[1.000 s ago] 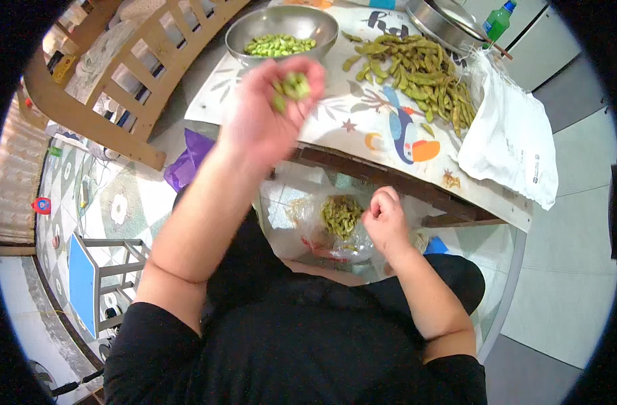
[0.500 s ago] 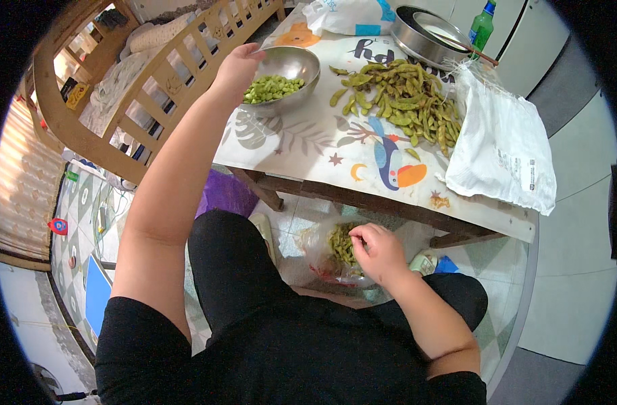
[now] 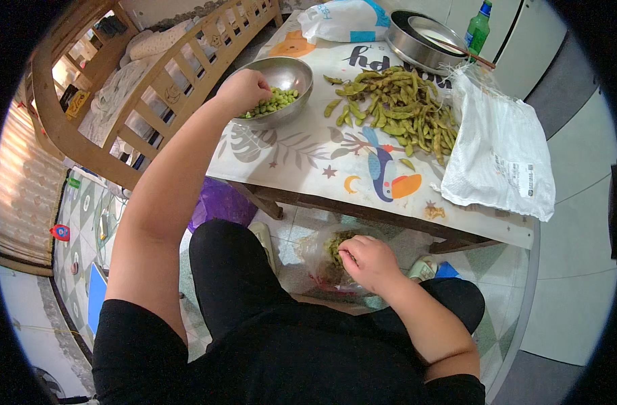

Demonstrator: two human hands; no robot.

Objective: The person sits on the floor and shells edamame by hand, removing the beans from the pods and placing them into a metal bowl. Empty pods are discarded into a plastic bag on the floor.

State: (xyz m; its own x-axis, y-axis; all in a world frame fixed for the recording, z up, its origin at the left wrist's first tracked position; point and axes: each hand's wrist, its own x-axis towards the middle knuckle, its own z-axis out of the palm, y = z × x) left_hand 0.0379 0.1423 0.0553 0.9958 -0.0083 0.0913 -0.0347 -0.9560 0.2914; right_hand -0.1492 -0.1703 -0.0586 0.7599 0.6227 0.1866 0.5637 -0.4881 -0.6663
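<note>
My left hand (image 3: pixel 246 91) is over the near left side of a steel bowl (image 3: pixel 301 71) that holds shelled green beans (image 3: pixel 281 99). Its fingers are bent together low above the beans, and whatever they hold is hidden. Lower down, between my knees, my right hand (image 3: pixel 370 260) has thumb and fingers pinched together above a clear plastic bag (image 3: pixel 313 256) on the floor. Greenish pods or empty shells (image 3: pixel 334 250) lie in that bag. Anything in the right hand's pinch is too small to name. Across the table spreads a heap of bean pods (image 3: pixel 403 108).
The table (image 3: pixel 295 179) has a printed cover. On it are a white sack (image 3: pixel 497 162), a steel pan (image 3: pixel 416 50) with chopsticks, a green bottle (image 3: pixel 478 30) and a white plastic bag (image 3: pixel 342 20). A wooden bed rail (image 3: pixel 166 88) stands left; a purple bag (image 3: pixel 220 206) sits below the table.
My left hand has come from the bowl's left rim to above the beans, its fingers now curled in. My right hand stays pinched over the bag. The whole view has shifted slightly.
</note>
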